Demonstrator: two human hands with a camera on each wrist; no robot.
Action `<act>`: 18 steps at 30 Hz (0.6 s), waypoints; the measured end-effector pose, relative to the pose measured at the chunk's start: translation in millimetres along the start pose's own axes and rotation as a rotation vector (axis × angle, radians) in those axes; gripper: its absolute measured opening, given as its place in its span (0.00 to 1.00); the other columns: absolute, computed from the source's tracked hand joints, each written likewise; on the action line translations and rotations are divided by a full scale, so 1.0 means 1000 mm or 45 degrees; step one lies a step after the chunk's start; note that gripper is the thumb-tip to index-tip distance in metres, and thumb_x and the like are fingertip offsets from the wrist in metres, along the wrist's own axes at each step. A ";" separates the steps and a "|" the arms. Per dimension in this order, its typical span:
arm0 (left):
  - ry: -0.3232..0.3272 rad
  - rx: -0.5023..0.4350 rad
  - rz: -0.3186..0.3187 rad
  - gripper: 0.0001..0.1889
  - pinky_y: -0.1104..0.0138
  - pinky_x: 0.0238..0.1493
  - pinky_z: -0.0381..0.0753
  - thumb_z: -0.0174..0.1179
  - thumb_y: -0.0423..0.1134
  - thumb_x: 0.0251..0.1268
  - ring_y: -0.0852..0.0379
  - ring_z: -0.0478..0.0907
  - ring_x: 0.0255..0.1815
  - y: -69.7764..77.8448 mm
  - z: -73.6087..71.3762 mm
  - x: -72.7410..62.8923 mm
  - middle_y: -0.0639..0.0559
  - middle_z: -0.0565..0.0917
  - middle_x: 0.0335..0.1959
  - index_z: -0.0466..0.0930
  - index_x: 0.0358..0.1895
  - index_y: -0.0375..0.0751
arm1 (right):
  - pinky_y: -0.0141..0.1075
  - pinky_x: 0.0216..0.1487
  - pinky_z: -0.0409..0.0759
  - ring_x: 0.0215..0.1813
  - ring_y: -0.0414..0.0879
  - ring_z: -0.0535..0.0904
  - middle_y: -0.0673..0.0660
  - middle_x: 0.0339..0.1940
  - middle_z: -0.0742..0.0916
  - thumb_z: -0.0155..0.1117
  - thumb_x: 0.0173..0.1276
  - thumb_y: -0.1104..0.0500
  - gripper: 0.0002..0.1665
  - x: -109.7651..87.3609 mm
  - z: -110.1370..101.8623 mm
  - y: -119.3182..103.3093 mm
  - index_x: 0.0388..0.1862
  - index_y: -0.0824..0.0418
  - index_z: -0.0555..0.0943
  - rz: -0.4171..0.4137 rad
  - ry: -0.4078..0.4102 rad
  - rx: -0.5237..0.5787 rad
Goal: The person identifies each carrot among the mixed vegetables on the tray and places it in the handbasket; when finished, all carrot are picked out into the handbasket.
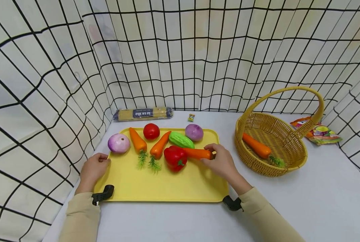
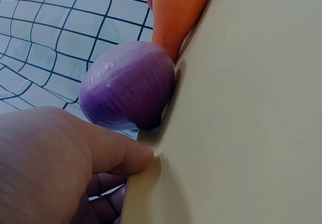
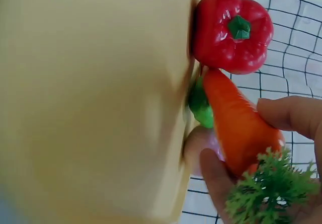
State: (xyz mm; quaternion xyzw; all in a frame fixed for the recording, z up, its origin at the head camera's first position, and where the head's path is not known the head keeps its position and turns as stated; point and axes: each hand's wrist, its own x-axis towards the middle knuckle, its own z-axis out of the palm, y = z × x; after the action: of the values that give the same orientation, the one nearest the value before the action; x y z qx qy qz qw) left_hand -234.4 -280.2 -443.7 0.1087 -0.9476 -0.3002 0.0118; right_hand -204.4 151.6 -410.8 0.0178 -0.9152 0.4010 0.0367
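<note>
My left hand [image 1: 94, 169] pinches the left rim of a yellow tray [image 1: 122, 191], thumb on top and fingers at the outer side. Just beyond that thumb lies a purple onion [image 2: 128, 85]. At the tray's right side, my right hand [image 1: 220, 161] grips a carrot [image 3: 241, 123] near its leafy end, thumb and fingers on opposite sides. The carrot's tip points at a red bell pepper [image 1: 175, 158]. Behind it are a green cucumber [image 1: 181, 139] and another purple onion [image 1: 194, 132]. Two more carrots, one left [image 1: 137, 139] and one nearer the pepper [image 1: 160, 146], lie beside a tomato [image 1: 151, 131].
Right of the tray stands a wicker basket [image 1: 242, 153] with a tall handle and a carrot [image 1: 257, 145] inside. A colourful packet [image 1: 322, 132] lies behind it. A pasta pack [image 1: 143, 114] and a tiny packet [image 1: 191, 117] lie behind the tray. Black netting [image 1: 180, 60] surrounds the table.
</note>
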 end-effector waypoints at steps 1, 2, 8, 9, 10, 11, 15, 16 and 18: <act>0.002 0.000 0.003 0.19 0.56 0.40 0.69 0.51 0.44 0.70 0.41 0.75 0.42 -0.001 0.000 0.000 0.35 0.81 0.44 0.76 0.52 0.30 | 0.38 0.42 0.72 0.41 0.48 0.75 0.55 0.46 0.82 0.75 0.56 0.56 0.25 -0.001 -0.002 0.001 0.52 0.58 0.81 -0.013 0.018 0.010; 0.004 -0.002 0.005 0.19 0.56 0.40 0.69 0.51 0.44 0.70 0.41 0.75 0.41 -0.001 -0.001 0.000 0.35 0.81 0.44 0.76 0.52 0.30 | 0.38 0.42 0.72 0.41 0.49 0.75 0.56 0.47 0.82 0.75 0.56 0.56 0.25 -0.003 -0.003 0.002 0.53 0.58 0.81 -0.028 0.035 0.023; -0.004 -0.004 -0.001 0.19 0.54 0.43 0.70 0.50 0.44 0.70 0.40 0.76 0.44 0.000 -0.002 -0.003 0.34 0.81 0.46 0.76 0.53 0.30 | 0.40 0.45 0.79 0.46 0.52 0.79 0.58 0.52 0.82 0.75 0.57 0.58 0.24 -0.015 -0.017 0.012 0.54 0.59 0.80 -0.119 0.127 0.150; -0.004 -0.002 0.001 0.19 0.54 0.42 0.70 0.51 0.44 0.69 0.40 0.76 0.44 0.000 -0.002 -0.004 0.34 0.81 0.46 0.76 0.52 0.30 | 0.40 0.45 0.80 0.46 0.52 0.80 0.58 0.53 0.81 0.74 0.58 0.59 0.24 -0.017 -0.019 0.014 0.54 0.59 0.80 -0.122 0.142 0.176; -0.006 -0.002 0.004 0.19 0.54 0.42 0.70 0.51 0.44 0.69 0.40 0.76 0.43 0.001 -0.002 -0.004 0.35 0.81 0.46 0.76 0.52 0.30 | 0.39 0.44 0.80 0.47 0.52 0.80 0.57 0.54 0.81 0.74 0.59 0.59 0.24 -0.019 -0.022 0.016 0.54 0.59 0.79 -0.120 0.156 0.196; -0.006 -0.001 0.006 0.19 0.55 0.41 0.70 0.51 0.43 0.69 0.40 0.76 0.43 0.000 -0.001 -0.005 0.35 0.81 0.45 0.76 0.52 0.30 | 0.37 0.44 0.81 0.47 0.52 0.80 0.57 0.54 0.81 0.74 0.59 0.59 0.24 -0.021 -0.024 0.019 0.55 0.59 0.79 -0.118 0.174 0.219; -0.007 -0.007 0.007 0.19 0.57 0.40 0.69 0.51 0.43 0.69 0.42 0.76 0.41 0.001 -0.001 -0.005 0.36 0.81 0.44 0.77 0.51 0.30 | 0.30 0.40 0.78 0.47 0.49 0.79 0.56 0.54 0.81 0.73 0.60 0.58 0.25 -0.028 -0.035 0.027 0.56 0.59 0.78 -0.110 0.252 0.303; -0.005 -0.008 0.010 0.18 0.57 0.40 0.69 0.51 0.43 0.69 0.42 0.76 0.42 0.001 -0.001 -0.005 0.35 0.81 0.44 0.77 0.51 0.30 | 0.29 0.38 0.78 0.47 0.48 0.79 0.56 0.54 0.82 0.73 0.61 0.57 0.25 -0.030 -0.038 0.029 0.57 0.59 0.78 -0.112 0.270 0.320; 0.005 -0.009 0.018 0.18 0.56 0.41 0.70 0.51 0.43 0.69 0.41 0.76 0.42 0.001 -0.002 -0.005 0.35 0.81 0.45 0.77 0.51 0.30 | 0.27 0.37 0.77 0.47 0.47 0.78 0.55 0.55 0.82 0.72 0.62 0.56 0.25 -0.032 -0.045 0.031 0.57 0.59 0.78 -0.115 0.309 0.353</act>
State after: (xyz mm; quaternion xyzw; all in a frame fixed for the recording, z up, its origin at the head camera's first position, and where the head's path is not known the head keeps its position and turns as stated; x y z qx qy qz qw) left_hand -230.0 -279.6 -441.3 0.1024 -0.9473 -0.3032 0.0162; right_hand -171.8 205.8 -405.4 0.0151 -0.8383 0.5203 0.1618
